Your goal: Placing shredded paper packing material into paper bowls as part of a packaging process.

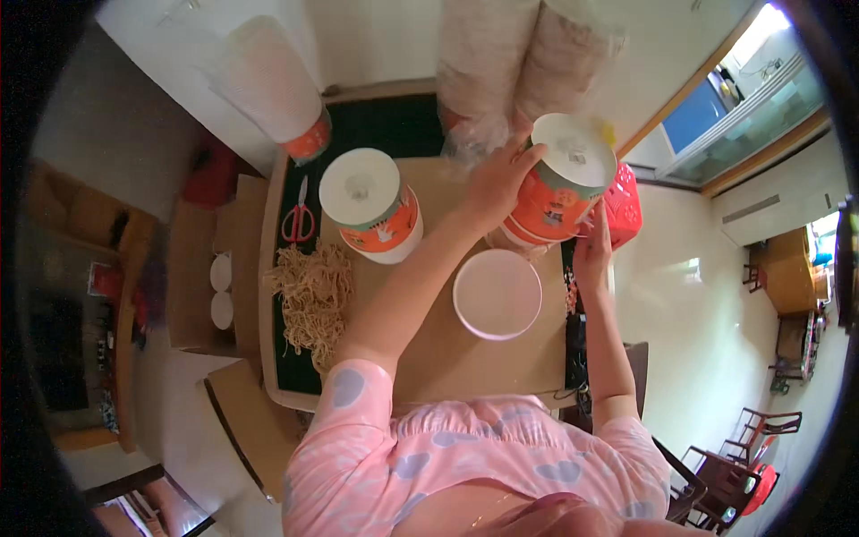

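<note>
A printed orange and green paper tub point(550, 206) with a white round end facing up is between my hands, over the far right of the table. My left hand point(503, 182) grips its left side, with fingertips near the upper rim. My right hand point(591, 252) is closed against its lower right side, fingers pointing up. Another like tub point(380, 234) stands to the left, white end up. Closer to me lies a white round piece with a raised rim point(497, 295); I cannot tell whether it is a lid.
Red-handled scissors point(299, 220) and a heap of tan twine point(313, 300) lie on the left. Bagged stacks of tubs point(483, 63) stand at the back, another stack point(268, 76) far left. A red plastic basket point(624, 208) sits behind my right hand. An open carton point(201, 268) is left of the table.
</note>
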`<state>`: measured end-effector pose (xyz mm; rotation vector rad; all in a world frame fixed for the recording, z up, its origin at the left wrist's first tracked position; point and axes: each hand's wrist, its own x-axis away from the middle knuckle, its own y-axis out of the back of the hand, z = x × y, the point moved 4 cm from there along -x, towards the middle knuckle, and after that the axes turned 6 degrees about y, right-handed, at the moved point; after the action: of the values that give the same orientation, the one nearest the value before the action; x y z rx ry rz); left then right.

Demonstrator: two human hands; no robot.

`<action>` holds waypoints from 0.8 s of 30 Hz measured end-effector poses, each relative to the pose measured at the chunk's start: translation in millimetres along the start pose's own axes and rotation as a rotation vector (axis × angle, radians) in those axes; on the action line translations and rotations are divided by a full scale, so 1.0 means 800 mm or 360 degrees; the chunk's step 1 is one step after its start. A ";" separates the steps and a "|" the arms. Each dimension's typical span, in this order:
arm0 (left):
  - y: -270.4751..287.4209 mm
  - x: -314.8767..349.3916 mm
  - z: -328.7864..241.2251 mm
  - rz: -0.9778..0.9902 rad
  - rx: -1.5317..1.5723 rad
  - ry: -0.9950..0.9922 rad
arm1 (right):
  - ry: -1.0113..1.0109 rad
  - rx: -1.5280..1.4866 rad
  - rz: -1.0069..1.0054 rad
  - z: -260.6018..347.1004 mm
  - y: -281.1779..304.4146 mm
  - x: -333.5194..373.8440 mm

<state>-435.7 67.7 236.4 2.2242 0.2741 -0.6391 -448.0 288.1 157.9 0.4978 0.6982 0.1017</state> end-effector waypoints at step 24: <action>0.109 0.453 0.087 -0.0062 -0.0193 0.1443 | -0.0934 -0.0493 0.0844 0.040 -0.097 0.190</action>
<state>-118.9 -45.8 61.5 2.2549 0.7782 0.4056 -316.9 245.6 52.8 0.3753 -0.0406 0.5310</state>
